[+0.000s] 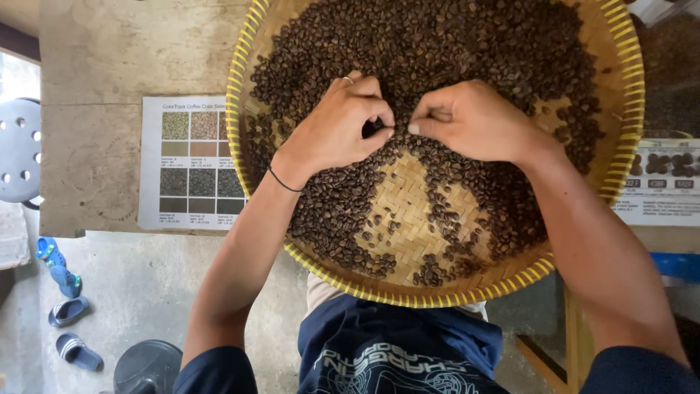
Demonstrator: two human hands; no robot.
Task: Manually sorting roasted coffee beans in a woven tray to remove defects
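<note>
Left hand (337,131) and right hand (474,120) pressed fingertip to fingertip, each grip pinching roasted coffee beans (437,51) mid-tray. Below, cleared bare weave in the round bamboo tray (244,58); most beans apparently unsorted. Beside, on the bench (95,66), a colour chart (191,164).

A worn, pale stone-topped table (109,58) carries a round woven bamboo tray (620,95) with a yellow rim, overhanging the near edge, flanked by a printed colour chart sheet (191,164) and a second printed sheet (660,193).
</note>
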